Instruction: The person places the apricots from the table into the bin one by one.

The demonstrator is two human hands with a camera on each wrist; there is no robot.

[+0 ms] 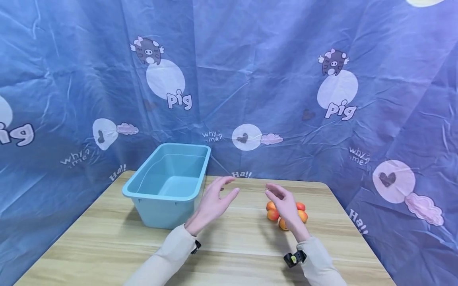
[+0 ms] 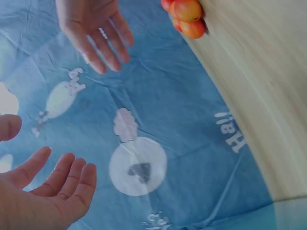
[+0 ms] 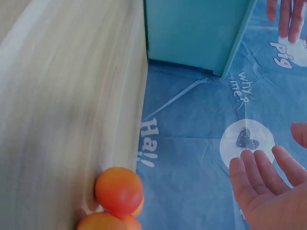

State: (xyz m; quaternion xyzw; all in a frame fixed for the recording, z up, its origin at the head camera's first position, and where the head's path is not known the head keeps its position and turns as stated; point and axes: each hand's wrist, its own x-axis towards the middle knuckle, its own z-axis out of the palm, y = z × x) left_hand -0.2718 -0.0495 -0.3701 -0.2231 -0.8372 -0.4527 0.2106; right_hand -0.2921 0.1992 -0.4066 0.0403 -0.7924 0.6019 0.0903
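Note:
Both hands hover over the table with palms turned toward each other and nothing in them. The left hand [image 1: 214,201], fingers loosely bent and thumb apart, is just right of a light blue plastic tub [image 1: 162,197]. My right hand [image 1: 287,206] is held above a cluster of small orange-red round fruits [image 1: 273,215] and hides part of them. In the right wrist view its fingers are relaxed, and several fruits [image 3: 119,191] rest close together on the wood. The tub's inside shows bare in the head view.
The wooden table [image 1: 236,254] ends at a blue printed cloth [image 1: 250,91] hanging behind it and at the sides. The tub stands at the back left, its rim well above the tabletop. A dark band with a small device [image 1: 295,259] is on the right wrist.

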